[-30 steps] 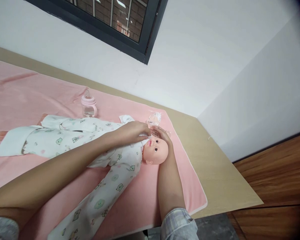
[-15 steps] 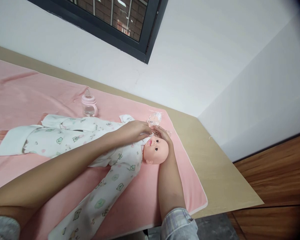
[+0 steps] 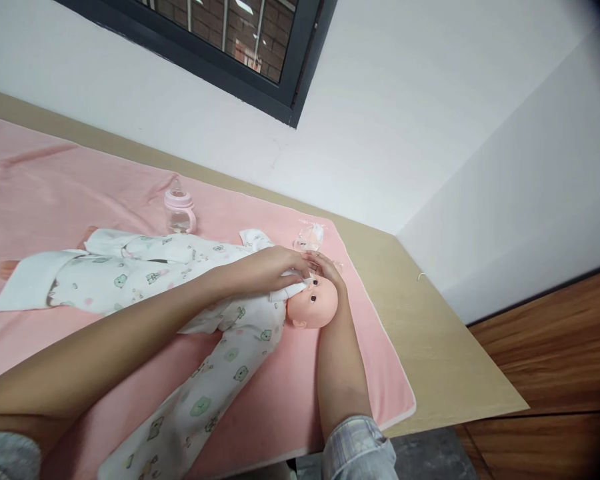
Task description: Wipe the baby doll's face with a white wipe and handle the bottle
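A baby doll [image 3: 317, 310] lies on its back in a white, printed sleepsuit [image 3: 250, 320], its head toward the right. My left hand [image 3: 275, 268] reaches over the doll's chest and pinches a white cloth or tissue [image 3: 289, 291], which lies against the mouth and chin. My right forearm runs behind the top of the doll's head. My right hand [image 3: 325, 265] rests along the far side of the head with fingers stretched out, partly hidden by the doll and close to my left fingertips.
A baby bottle [image 3: 179, 210] with a pink collar and handle stands beyond the doll's legs. A clear plastic packet [image 3: 310, 236] lies beyond my hands. The pink blanket [image 3: 375, 373] covers much of the wooden table [image 3: 460, 373], which meets a white wall below a dark-framed window [image 3: 293, 80].
My left hand has moved slightly right and toward me, bringing the cloth over the doll's mouth, which showed before. The right hand and the doll stay almost still.
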A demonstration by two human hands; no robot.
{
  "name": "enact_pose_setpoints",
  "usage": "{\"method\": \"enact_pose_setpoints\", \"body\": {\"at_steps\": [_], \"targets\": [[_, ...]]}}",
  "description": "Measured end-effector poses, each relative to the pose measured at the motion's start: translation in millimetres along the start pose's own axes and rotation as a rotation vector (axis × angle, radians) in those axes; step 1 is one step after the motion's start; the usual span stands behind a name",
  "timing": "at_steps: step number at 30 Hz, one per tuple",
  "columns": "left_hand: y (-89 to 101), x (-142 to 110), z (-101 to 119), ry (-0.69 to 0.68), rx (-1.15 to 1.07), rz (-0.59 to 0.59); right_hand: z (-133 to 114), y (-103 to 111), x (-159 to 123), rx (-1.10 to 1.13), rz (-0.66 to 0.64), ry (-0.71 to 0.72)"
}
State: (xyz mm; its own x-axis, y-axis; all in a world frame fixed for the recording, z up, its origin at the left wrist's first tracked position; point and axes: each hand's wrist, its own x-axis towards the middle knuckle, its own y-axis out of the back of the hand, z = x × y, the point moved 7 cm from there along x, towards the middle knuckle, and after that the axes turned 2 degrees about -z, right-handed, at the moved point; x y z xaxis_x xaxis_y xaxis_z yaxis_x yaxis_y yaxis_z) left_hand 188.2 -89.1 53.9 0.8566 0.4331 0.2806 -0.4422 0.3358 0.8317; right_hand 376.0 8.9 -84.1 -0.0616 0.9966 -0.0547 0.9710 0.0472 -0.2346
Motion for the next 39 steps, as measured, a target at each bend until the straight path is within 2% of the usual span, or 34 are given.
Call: {"method": "enact_pose_setpoints", "body": {"at_steps": [4, 13, 19, 22, 24, 27, 29, 34, 39], "targets": [[-4.5, 1, 1, 0.008, 0.015, -0.022, -1, -2, -3, -0.003, 0.04, -0.019], [-2.0, 3, 3, 0.004, 0.113, 0.031, -1, -5, -6, 0.029, 0.038, -0.02], [-6.3, 5, -3, 0.078, 0.187, 0.016, 3, -1, -1, 0.005, 0.005, 0.013], [-0.9, 2, -7, 0.097, 0.128, 0.065, 3, 2, 2, 0.012, -0.003, 0.021], [4.8, 0, -11, 0.106, -0.019, 0.091, 5, 4, 4, 0.004, -0.015, 0.002], [5.1, -3, -14, 0.109, -0.286, -0.001, 8, 6, 7, 0.005, -0.026, -0.027], [2.1, -4, -14, 0.11, -0.348, -0.081, 9, 6, 8, 0.028, -0.02, -0.025], [-5.1, -2, -17, 0.147, -0.231, -0.113, 7, 7, 5, 0.045, 0.047, -0.019], [-9.9, -2, -17, 0.159, -0.118, -0.097, 2, 5, 5, 0.027, 0.028, -0.021]]}}
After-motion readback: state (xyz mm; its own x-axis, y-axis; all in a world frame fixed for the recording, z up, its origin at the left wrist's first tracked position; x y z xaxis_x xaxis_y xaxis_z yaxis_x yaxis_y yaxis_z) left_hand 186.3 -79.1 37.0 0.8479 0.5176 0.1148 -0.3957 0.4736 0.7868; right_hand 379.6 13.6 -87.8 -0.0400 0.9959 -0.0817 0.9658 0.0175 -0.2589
